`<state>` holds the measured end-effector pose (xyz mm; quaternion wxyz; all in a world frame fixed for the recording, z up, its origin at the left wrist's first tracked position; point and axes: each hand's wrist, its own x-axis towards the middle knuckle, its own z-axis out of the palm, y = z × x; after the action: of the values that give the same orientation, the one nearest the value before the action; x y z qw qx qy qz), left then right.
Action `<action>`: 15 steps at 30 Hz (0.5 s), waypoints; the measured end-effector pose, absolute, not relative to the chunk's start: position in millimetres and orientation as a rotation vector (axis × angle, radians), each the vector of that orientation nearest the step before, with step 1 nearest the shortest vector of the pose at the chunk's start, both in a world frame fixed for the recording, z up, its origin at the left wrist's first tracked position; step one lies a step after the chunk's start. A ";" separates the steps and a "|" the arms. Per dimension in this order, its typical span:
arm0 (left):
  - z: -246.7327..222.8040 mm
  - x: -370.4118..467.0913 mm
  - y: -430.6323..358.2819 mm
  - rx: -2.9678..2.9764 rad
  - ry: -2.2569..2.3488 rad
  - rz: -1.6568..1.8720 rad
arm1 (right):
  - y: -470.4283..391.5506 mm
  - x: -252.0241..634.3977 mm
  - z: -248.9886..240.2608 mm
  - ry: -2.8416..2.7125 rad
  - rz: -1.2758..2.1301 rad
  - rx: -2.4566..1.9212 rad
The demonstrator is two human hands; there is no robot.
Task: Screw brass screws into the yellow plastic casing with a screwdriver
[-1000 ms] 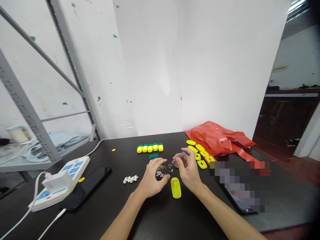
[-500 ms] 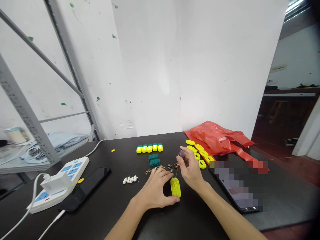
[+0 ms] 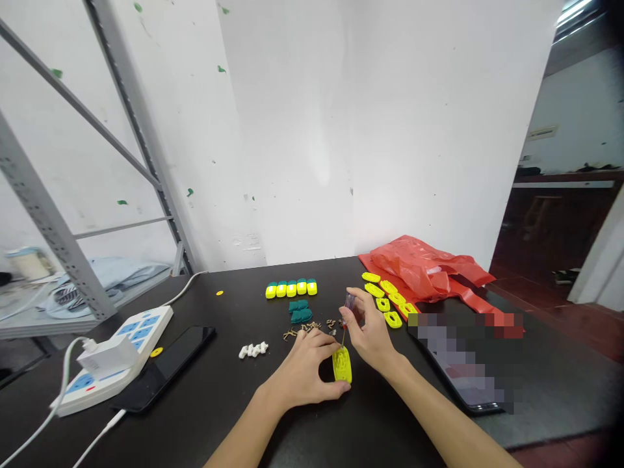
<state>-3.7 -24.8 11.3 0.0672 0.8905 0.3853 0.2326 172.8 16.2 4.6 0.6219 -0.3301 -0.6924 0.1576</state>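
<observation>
On the black table (image 3: 195,403), through my remote head view, the screwdriver (image 3: 350,301) could skid off the yellow shell (image 3: 342,368) if tilted under pressure; my right hand (image 3: 371,333) grips it nearly upright, while my left hand (image 3: 303,372) arches low, thumb and fingers bracing the shell's ends

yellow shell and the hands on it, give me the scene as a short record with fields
left hand: steadies yellow shell with left hand
right hand: right hand holds screwdriver, tip at the shell's far end
beyond the shell: small metal parts, green pieces
left side: white pieces, power strip
right side: red bag
</observation>
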 end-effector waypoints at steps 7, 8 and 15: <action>10.3 -4.0 -24.6 2.673 1.132 0.694 | 18.8 173.0 5.1 -1.592 0.246 -0.773; 10.0 -4.1 -24.5 2.670 1.133 0.690 | 18.7 173.2 5.2 -1.595 0.223 -0.776; 11.3 -4.3 -23.9 2.655 1.138 0.648 | 15.8 174.7 7.2 -1.606 0.248 -0.709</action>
<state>-4.3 -23.9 11.3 0.0906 0.8931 0.3830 0.2181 174.7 15.8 7.2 0.6321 -0.3100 -0.7019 0.1084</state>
